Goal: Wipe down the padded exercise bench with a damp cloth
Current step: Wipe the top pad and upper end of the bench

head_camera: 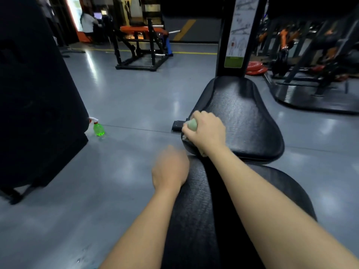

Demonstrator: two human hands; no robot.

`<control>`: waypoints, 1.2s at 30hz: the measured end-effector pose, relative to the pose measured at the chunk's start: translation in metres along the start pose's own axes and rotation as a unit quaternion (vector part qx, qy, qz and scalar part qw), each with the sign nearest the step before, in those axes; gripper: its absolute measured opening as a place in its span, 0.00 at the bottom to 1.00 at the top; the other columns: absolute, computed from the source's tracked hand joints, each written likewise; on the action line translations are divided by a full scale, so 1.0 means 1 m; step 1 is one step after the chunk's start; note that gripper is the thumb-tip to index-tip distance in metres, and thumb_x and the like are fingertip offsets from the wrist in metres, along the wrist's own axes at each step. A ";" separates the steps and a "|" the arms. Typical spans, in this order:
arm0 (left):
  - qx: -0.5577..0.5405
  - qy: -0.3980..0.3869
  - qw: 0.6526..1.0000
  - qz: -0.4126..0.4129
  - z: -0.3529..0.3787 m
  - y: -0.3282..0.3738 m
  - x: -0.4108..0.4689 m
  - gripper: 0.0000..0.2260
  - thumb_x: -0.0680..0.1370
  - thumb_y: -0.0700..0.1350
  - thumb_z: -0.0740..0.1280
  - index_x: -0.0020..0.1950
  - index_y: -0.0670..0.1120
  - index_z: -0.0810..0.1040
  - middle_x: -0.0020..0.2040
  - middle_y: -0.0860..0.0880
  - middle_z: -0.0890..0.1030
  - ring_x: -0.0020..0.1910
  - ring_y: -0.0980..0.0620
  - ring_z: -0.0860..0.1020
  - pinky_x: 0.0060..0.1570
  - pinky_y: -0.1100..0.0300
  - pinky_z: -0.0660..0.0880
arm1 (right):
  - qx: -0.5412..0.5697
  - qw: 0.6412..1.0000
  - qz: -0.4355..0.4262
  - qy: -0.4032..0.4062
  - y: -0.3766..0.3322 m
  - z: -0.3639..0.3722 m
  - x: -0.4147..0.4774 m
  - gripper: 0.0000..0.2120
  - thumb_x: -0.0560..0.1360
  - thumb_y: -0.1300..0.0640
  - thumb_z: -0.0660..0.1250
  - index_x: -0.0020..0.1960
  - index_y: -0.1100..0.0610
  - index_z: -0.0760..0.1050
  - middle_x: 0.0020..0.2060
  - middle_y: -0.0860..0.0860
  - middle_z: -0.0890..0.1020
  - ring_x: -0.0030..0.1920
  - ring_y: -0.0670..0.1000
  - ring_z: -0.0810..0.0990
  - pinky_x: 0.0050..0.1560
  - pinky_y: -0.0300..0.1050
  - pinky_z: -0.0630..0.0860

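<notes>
- Fingers (188, 132) of the right hand (206, 131) are curled tight round a bunched, pale green cloth (192, 125), with the knuckles turned up.
- That hand presses the cloth onto the left edge of the far pad (244, 117) of the black bench, close to the pad's near corner.
- A bit of cloth shows under the wrist too.
- Left hand (171, 169) sits at the left edge of the near pad (194, 202); it is smeared by blur, so I cannot tell whether its fingers are curled or straight, or whether it touches the pad.
- Both forearms reach forward over the near pad.
- A green spray bottle (99, 129) stands on the grey floor (136, 105), well to the left of the bench, just beside a tall dark panel (38, 94).
- Behind the far pad rises a black post (223, 45) bearing an instruction placard (240, 32).
- Red weight plates (256, 68) lie on the floor to the right of the post.
</notes>
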State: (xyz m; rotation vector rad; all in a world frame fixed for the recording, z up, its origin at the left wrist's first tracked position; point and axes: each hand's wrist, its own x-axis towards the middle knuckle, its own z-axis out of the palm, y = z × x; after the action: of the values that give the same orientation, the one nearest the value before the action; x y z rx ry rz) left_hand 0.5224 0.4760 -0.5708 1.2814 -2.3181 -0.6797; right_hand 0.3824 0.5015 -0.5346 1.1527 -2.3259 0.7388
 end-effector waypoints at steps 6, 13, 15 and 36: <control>0.003 -0.011 1.000 0.016 -0.006 0.002 -0.007 0.11 0.82 0.51 0.53 0.51 0.44 0.70 0.56 0.41 0.78 0.56 0.38 0.75 0.50 0.46 0.71 | -0.034 0.996 -0.082 -0.014 0.005 -0.002 -0.036 0.15 0.73 0.43 0.65 0.44 0.55 0.75 0.37 0.51 0.77 0.41 0.58 0.76 0.41 0.50 0.68; 0.020 -0.008 0.999 0.042 -0.001 0.000 -0.002 0.08 0.82 0.49 0.52 0.48 0.45 0.65 0.55 0.42 0.77 0.54 0.38 0.74 0.48 0.46 0.69 | -0.084 0.996 -0.012 0.015 0.025 0.001 0.035 0.17 0.78 0.42 0.63 0.52 0.57 0.76 0.48 0.56 0.80 0.52 0.61 0.76 0.51 0.55 0.69; 0.023 -0.012 0.999 0.039 0.002 -0.002 0.001 0.10 0.82 0.50 0.52 0.47 0.46 0.65 0.53 0.43 0.77 0.51 0.40 0.73 0.46 0.47 0.68 | -0.082 0.997 0.000 0.009 0.035 0.005 0.067 0.18 0.79 0.43 0.62 0.55 0.57 0.75 0.52 0.57 0.80 0.55 0.62 0.75 0.54 0.56 0.69; 0.012 -0.010 0.999 0.049 0.001 -0.002 0.003 0.10 0.81 0.50 0.53 0.44 0.46 0.64 0.45 0.46 0.73 0.47 0.39 0.74 0.44 0.48 0.69 | -0.044 0.994 0.017 -0.103 0.016 -0.003 0.071 0.17 0.76 0.42 0.61 0.55 0.54 0.77 0.53 0.55 0.78 0.55 0.60 0.77 0.48 0.50 0.66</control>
State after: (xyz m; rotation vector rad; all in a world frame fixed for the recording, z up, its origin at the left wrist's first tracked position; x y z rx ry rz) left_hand 0.5213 0.4729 -0.5726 1.1663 -2.3953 -0.6372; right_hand 0.3303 0.4699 -0.4948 1.2027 -2.5260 0.5448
